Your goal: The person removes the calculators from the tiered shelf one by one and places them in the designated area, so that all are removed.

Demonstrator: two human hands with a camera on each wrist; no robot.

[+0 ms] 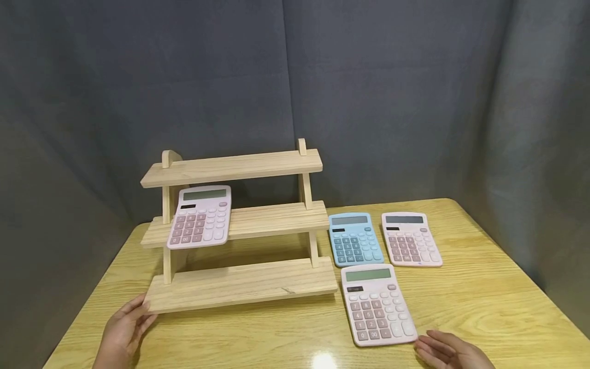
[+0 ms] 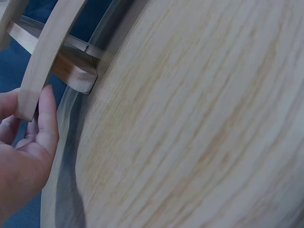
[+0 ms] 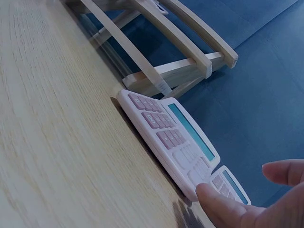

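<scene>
At the left end of a three-tier wooden shelf rack (image 1: 244, 284), my left hand (image 1: 122, 328) pinches the corner of the bottom board. The left wrist view shows the board's end (image 2: 33, 99) between thumb and fingers. A pink calculator (image 1: 200, 218) leans on the middle tier, on its left side, keys facing me. My right hand (image 1: 449, 351) lies beside the lower right corner of a second pink calculator (image 1: 378, 305), which lies flat on the table. Its fingers are loosely bent, and in the right wrist view a fingertip (image 3: 206, 194) overlaps that corner.
Behind the front calculator lie a blue calculator (image 1: 355, 240) and another pink calculator (image 1: 411, 239), side by side to the right of the rack. The wooden table (image 1: 498, 307) has rounded corners. A grey curtain (image 1: 392, 102) hangs behind it and along both sides.
</scene>
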